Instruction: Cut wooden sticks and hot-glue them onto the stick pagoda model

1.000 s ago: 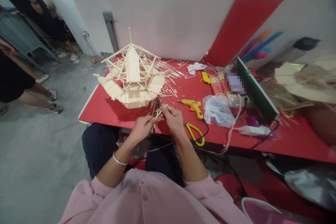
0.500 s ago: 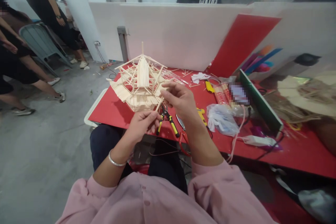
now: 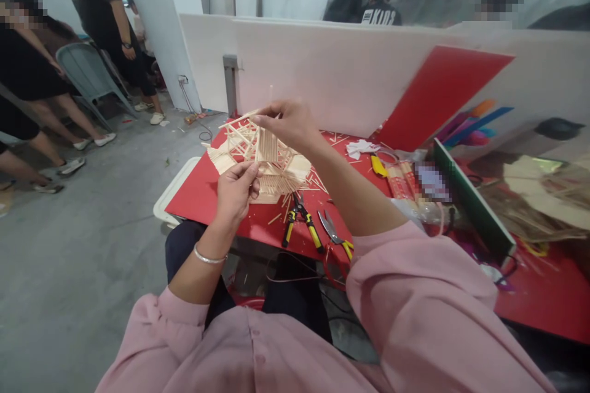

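Observation:
A pagoda-like model of thin wooden sticks [image 3: 276,181] stands on the red table, with a slatted roof panel [image 3: 267,146] facing me. At the lower edge of this panel, my left hand [image 3: 237,190] is closed in a pinch on a thin wooden stick, mostly hidden by the fingers. My right hand [image 3: 292,126] reaches over the roof's peak, thumb and fingers pinched together at the panel's top. What it grips there is too small to make out. Pliers with yellow-black handles [image 3: 302,221] and metal shears [image 3: 332,227] lie close by.
Loose sticks [image 3: 316,181] are scattered on the red table [image 3: 191,193]. To the right are a yellow-handled tool [image 3: 378,166], packets, and a green-faced board [image 3: 474,202]. White panels [image 3: 322,80] stand behind. People and a grey chair [image 3: 90,77] are at the left.
My right hand has moved up and left from the model's right side to the roof peak. My left hand has risen slightly to the panel's lower edge. The view has shifted.

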The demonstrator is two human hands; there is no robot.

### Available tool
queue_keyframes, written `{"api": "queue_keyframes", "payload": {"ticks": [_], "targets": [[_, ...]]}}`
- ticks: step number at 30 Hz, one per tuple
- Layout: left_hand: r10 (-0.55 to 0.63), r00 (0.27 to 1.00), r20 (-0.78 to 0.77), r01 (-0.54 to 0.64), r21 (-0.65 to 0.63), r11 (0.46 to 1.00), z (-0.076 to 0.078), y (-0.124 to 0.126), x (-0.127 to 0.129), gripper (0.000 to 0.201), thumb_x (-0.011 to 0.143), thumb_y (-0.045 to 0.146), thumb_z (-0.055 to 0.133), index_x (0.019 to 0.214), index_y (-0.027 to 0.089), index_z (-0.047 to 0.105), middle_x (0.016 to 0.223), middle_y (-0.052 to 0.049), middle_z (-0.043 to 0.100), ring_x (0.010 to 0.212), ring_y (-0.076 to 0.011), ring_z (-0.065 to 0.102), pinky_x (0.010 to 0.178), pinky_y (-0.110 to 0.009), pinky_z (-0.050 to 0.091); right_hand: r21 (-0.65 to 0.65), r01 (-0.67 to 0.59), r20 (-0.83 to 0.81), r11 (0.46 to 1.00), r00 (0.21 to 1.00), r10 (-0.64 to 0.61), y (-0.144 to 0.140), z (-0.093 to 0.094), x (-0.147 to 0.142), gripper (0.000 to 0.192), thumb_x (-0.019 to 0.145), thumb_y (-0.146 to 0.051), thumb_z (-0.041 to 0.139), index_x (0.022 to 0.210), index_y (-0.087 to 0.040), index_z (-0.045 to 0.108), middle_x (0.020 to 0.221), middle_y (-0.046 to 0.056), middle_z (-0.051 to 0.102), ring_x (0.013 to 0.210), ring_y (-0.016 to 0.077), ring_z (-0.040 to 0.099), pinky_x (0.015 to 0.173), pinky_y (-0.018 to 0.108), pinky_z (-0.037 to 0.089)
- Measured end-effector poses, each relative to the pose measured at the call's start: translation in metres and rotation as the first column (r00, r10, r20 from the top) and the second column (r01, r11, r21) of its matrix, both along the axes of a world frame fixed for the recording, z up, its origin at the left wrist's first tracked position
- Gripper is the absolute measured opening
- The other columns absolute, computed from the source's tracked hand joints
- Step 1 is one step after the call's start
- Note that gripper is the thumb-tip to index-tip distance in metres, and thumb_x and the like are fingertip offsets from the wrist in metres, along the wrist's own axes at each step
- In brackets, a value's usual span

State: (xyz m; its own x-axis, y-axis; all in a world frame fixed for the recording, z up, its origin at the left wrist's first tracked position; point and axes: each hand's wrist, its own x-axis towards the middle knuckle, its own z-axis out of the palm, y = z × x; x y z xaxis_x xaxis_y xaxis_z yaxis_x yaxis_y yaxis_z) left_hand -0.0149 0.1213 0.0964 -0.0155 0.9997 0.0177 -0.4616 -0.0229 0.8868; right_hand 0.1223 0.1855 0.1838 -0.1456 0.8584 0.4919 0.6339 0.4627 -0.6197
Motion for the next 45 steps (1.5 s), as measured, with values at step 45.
{"api": "queue_keyframes", "payload": {"ticks": [45], "targets": [[-0.084,0.984,-0.160,0.083,-0.012,0.996,0.007,0.002,0.002,0.020,0.080,0.033,0.062,0.070,0.016,0.060,0.052,0.003,0.056,0.035,-0.0063,0.047,0.032,-0.018,0.039,-0.022,0.147,0.316,0.989,0.939,-0.133,0.011,0.005,-0.004,0.030,0.085,-0.040,0.058,0.098,-0.021,0.078,0.083,0.006,0.072,0.073,0.0165,0.057,0.068,0.030,0.037]]}}
